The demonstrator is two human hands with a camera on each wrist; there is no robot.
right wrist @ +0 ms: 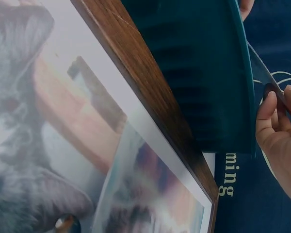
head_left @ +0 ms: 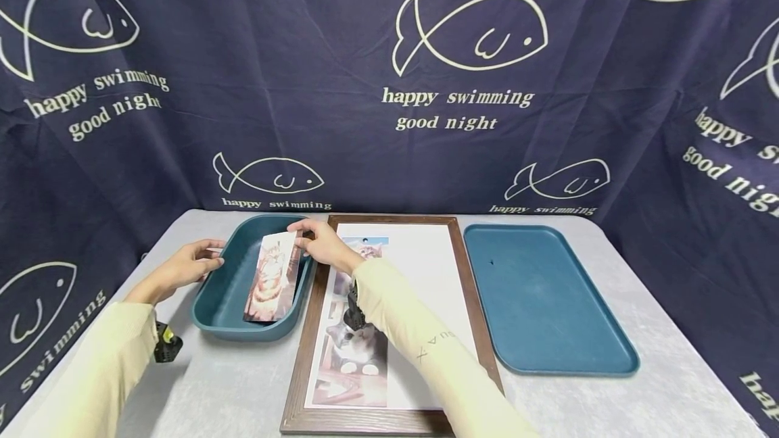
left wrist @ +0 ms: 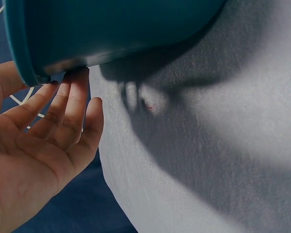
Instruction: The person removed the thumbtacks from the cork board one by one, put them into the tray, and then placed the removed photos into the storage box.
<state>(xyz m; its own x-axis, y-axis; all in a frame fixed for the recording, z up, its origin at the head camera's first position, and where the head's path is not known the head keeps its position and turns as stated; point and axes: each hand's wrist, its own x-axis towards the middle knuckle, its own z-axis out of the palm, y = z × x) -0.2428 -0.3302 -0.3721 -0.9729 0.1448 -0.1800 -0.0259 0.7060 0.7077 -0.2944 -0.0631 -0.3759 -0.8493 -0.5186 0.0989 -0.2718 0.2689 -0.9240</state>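
Note:
On the left stands a deep blue-green bin (head_left: 243, 332). My right hand (head_left: 325, 243) pinches the top right edge of a long picture card (head_left: 269, 282) showing an orange cat, which leans tilted inside the bin. In the right wrist view the card (right wrist: 264, 65) shows edge-on between thumb and fingers above the bin's wall. My left hand (head_left: 185, 269) touches the bin's left rim, its fingers (left wrist: 75, 107) fairly straight against the outer wall. Beside the bin lies a brown wooden frame (head_left: 306, 357) with a white board. Cat pictures (head_left: 353, 350) cover its left part, partly hidden by my right arm.
A shallow blue tray (head_left: 548, 296) lies to the right of the frame. Grey cloth covers the table (head_left: 675, 363). A dark blue curtain (head_left: 365, 140) with white fish drawings hangs behind and at both sides.

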